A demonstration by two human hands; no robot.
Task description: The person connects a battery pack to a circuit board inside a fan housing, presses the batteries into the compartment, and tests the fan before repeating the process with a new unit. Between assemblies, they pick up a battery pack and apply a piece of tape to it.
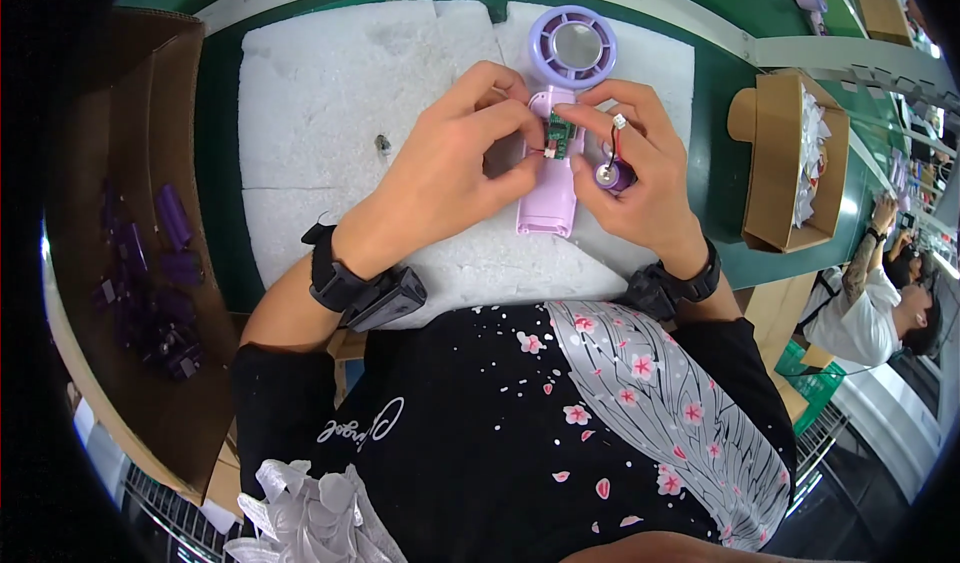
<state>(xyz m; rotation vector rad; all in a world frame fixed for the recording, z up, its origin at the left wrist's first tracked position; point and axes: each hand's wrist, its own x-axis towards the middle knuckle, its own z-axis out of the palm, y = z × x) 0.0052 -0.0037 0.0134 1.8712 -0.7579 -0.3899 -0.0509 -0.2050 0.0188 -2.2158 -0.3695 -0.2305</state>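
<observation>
An opened handheld fan's lilac handle shell (pixel 546 208) lies in front of me, its round purple fan head (pixel 537 55) pointing away. A small green circuit board (pixel 561 135) sits in the shell. My left hand (pixel 450 168) is closed at the board's left edge, thumb and fingertips by a small white plug; what they pinch is partly hidden. My right hand (pixel 648 168) holds a purple battery cell (pixel 619 177) in its curled fingers, while its forefinger and thumb reach to the board's right side. From the cell, red and black wires rise to a white connector (pixel 619 121).
White foam sheets (pixel 320 93) cover the green bench under the fan. On the left, a large cardboard box (pixel 175 363) contains several purple cells. An open carton (pixel 765 163) with white pieces stands at the right. Farther right, another person (pixel 870 313) is at work.
</observation>
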